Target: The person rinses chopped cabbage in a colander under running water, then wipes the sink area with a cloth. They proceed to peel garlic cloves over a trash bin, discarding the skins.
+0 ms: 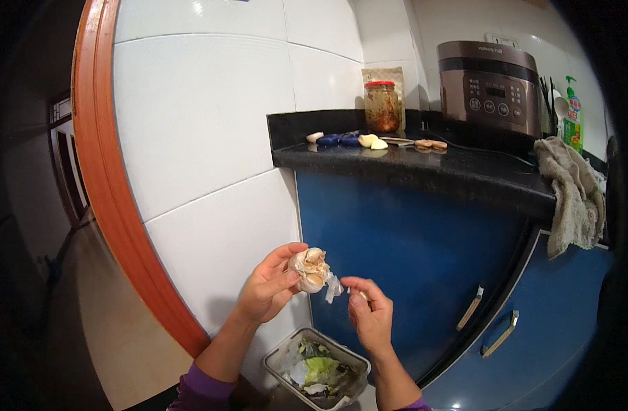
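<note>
My left hand [272, 282] holds a partly opened garlic bulb [310, 269] whose papery skin hangs off its right side. Just right of the bulb is my right hand [370, 311], fingers curled round a small pale piece that looks like a garlic clove [364, 295]. Both hands are above a waste bin [274, 367] holding green leaves and scraps. On the black countertop [396, 167] lie peeled garlic cloves [368, 141], a dark blue item [339, 138], a knife [396, 140] partly hidden by cloves, and pieces of ginger or unpeeled garlic [430, 144].
At the counter's back stand a red-lidded jar [381, 107] and a rice cooker [487, 87]. A grey cloth [573, 198] hangs over the counter's edge, near a green-pump bottle [573, 115]. Blue cabinet doors [396, 246] are below; a wooden door frame [105, 169] is left.
</note>
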{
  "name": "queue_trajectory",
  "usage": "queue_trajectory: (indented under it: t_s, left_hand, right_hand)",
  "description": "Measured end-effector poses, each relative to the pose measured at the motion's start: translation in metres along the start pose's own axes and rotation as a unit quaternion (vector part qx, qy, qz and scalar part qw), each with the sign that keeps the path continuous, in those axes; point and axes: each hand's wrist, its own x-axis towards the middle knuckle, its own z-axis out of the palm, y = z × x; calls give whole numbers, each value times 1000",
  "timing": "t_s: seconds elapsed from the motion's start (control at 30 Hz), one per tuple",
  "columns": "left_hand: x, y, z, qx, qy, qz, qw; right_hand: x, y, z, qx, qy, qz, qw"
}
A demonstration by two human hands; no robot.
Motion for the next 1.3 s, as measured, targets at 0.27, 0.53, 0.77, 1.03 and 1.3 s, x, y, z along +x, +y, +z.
queue_trajectory:
  t_s: [0.27,0.53,0.77,1.03,1.3]
  left_hand:
    - [-21,-4,-10,91,-69,-73,991]
    - [-45,-33,-22,-347,-4,-38,937]
    - [-39,-21,-6,-249,63,3,967]
    - [50,81,30,309,151,193,919]
    - [169,109,16,699,163,199,667]
  right_hand:
    - [1,-5,-1,-35,-137,77,987]
    - [8,27,4,-50,-146,50,987]
    - [-10,97,-1,-288,-373,111,875]
    - [-4,98,-6,-313,-386,159,853]
    - [-8,112,-9,-261,-401,159,864]
